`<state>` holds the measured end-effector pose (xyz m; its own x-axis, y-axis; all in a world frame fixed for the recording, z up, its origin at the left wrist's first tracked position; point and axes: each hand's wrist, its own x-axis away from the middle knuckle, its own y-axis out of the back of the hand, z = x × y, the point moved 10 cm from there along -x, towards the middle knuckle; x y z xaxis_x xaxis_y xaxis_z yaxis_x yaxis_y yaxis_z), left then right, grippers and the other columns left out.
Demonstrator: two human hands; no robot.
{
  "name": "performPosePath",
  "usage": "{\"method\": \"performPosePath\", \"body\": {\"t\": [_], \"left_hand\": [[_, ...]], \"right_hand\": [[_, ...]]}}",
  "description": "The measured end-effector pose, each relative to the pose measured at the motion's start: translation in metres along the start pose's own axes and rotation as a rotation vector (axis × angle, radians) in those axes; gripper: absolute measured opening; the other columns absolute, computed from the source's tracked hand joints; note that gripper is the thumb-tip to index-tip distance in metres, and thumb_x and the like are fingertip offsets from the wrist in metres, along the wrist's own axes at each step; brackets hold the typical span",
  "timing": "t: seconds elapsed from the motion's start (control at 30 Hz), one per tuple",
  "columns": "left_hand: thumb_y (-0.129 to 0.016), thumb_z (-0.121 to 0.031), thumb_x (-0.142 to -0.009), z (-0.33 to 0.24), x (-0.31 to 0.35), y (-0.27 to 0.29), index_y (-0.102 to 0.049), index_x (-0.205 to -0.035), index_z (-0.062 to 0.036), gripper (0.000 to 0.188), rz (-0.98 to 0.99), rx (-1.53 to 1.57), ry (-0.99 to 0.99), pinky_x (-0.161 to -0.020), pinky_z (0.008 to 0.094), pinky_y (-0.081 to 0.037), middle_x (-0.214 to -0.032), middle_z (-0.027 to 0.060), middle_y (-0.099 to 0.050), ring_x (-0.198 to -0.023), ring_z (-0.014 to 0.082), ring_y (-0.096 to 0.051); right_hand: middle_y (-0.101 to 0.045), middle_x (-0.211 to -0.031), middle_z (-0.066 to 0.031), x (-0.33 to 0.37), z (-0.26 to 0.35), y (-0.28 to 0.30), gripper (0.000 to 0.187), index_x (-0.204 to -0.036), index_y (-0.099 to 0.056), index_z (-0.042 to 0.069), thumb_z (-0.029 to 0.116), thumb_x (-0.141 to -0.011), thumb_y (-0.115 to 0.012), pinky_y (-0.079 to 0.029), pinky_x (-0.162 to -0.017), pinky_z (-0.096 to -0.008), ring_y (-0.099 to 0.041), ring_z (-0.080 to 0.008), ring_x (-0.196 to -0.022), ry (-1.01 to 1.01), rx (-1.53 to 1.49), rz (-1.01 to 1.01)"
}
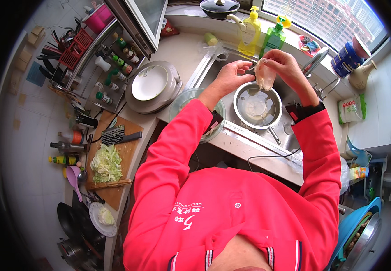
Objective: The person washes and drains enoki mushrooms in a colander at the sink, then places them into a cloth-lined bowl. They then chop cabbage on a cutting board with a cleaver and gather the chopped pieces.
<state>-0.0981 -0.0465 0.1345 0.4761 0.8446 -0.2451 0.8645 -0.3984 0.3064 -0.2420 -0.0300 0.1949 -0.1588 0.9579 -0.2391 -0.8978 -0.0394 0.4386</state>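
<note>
My right hand (282,65) is closed around the upper end of a limp, pale pinkish, partly see-through piece (265,75); whether it is food or film I cannot make out. It hangs over a steel saucepan (275,118) that holds clear liquid and stands in the sink (290,95). Just left of that piece, my left hand (232,77) is raised with bent fingers apart, and no object shows in it. A clear glass bowl (180,100) sits under my left forearm, its contents mostly hidden by the sleeve.
A plate (149,83) rests on a round grey appliance left of the sink. A cutting board (122,180) bears chopped cabbage (106,163) and a cleaver (114,136). Soap bottles (249,34) stand behind the sink, near the faucet (315,62). An open window sash (141,22) juts in at upper left.
</note>
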Motion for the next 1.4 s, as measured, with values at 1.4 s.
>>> {"method": "performPosePath", "body": {"t": [1.4], "left_hand": [[-0.058,-0.024,-0.078,0.050,-0.036,0.047,-0.068,-0.092,-0.0088,0.024,-0.164,-0.639,0.243,-0.071,0.0347,-0.050,-0.079,0.0105,-0.068,-0.074,0.0240,-0.065]], "right_hand": [[-0.068,-0.087,0.0011,0.010,0.014,0.124,0.026,-0.110,-0.065,0.009,0.029,-0.097,-0.056,-0.047,-0.068,-0.0164,-0.059,-0.0016,-0.080,0.163,-0.070,-0.241]]}}
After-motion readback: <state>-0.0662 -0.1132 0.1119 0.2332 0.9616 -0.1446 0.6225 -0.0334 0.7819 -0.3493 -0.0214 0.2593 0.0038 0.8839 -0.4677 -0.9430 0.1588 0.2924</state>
